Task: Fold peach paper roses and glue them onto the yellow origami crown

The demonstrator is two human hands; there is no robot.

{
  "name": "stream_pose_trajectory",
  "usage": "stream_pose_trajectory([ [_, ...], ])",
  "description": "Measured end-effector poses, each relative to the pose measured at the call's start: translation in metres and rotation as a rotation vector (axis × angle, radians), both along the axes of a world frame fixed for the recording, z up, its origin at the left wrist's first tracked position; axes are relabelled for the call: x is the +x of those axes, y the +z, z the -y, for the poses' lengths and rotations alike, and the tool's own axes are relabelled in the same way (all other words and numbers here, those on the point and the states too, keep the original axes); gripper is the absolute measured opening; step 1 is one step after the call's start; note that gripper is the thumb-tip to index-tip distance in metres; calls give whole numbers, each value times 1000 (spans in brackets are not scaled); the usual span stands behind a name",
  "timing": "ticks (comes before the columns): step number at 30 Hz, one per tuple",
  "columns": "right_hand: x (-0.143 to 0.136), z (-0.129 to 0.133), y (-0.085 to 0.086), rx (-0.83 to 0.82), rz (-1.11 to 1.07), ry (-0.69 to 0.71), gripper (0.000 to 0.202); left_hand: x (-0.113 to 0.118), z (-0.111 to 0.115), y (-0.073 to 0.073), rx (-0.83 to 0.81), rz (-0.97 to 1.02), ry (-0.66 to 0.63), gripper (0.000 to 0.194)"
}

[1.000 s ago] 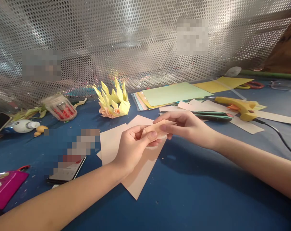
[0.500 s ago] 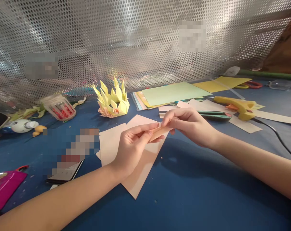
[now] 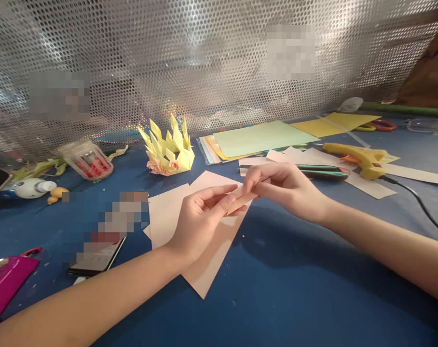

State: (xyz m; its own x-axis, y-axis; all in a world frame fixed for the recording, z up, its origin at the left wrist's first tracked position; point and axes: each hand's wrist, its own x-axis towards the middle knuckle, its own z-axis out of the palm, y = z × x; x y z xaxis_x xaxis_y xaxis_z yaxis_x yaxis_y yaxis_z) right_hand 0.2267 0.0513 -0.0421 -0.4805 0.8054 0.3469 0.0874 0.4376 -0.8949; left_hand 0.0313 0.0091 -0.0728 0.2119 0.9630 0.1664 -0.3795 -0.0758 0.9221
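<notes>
Between my two hands is a small folded piece of pale pink paper (image 3: 239, 203), held above the table. My left hand (image 3: 200, 217) pinches its left end between thumb and fingers. At its right end, my right hand (image 3: 279, 188) grips the edge with thumb and forefinger. Part of the piece is hidden behind the fingers. Flat pale pink paper sheets (image 3: 204, 274) lie under my left hand on the blue table. Behind them stands a yellow folded-paper crown shape (image 3: 171, 149) with pink paper flowers at its base.
A yellow glue gun (image 3: 363, 156) with a black cord lies right, beside a utility knife (image 3: 323, 171) and paper scraps. Coloured paper sheets (image 3: 262, 140) are stacked behind. To the left are a phone (image 3: 98, 260), a magenta case (image 3: 12, 284) and a jar (image 3: 90, 164). Perforated metal (image 3: 204, 62) stands behind.
My left thumb has shifted slightly along the folded paper, and a bit more of the piece shows between the hands. Otherwise both hands keep nearly the same place.
</notes>
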Motion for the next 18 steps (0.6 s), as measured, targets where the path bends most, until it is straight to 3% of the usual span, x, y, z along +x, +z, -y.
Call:
stream_pose_trajectory([
  [4, 2, 0, 2, 5, 32, 24, 15, 0, 0, -1, -8, -54, 15, 17],
  [8, 0, -1, 0, 54, 81, -53, 31, -1, 1, 0, 16, -84, 20, 18],
  [11, -1, -2, -4, 28, 65, -55, 31, -2, 0, -2, 1, -99, 64, 17],
  [14, -1, -3, -7, 3, 103, -49, 43, -2, -1, -3, -32, -130, 101, 20],
  [18, 1, -5, -9, 64, 151, -82, 41, -2, -1, -3, -38, -188, 94, 20],
])
